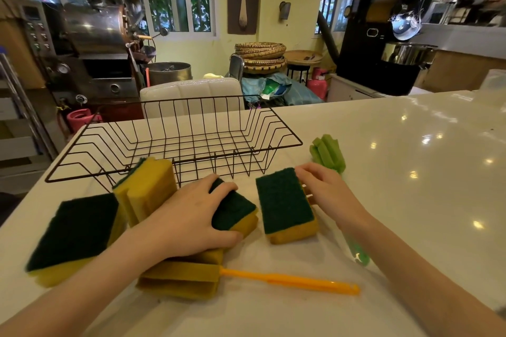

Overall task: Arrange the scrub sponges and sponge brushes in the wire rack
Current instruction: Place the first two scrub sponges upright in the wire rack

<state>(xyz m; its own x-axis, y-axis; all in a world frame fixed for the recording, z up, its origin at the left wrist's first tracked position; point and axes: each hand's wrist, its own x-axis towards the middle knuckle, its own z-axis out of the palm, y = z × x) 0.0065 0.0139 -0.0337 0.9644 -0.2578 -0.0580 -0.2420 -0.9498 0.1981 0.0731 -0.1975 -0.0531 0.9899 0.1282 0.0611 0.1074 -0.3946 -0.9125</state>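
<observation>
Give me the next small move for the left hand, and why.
Probably lift the scrub sponge that the left hand already covers, fingers curled over its far edge, and carry it forward into the wire rack. The rack holds nothing yet and sits right behind it. The right hand only touches another sponge.

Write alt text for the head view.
A left hand grips a scrub sponge while the right hand touches another, before an empty black wire rack on a white counter. An orange sponge brush lies nearer.

Four yellow-green scrub sponges [286,204] and two sponge brushes [246,279] lie before the empty wire rack [175,142].
</observation>
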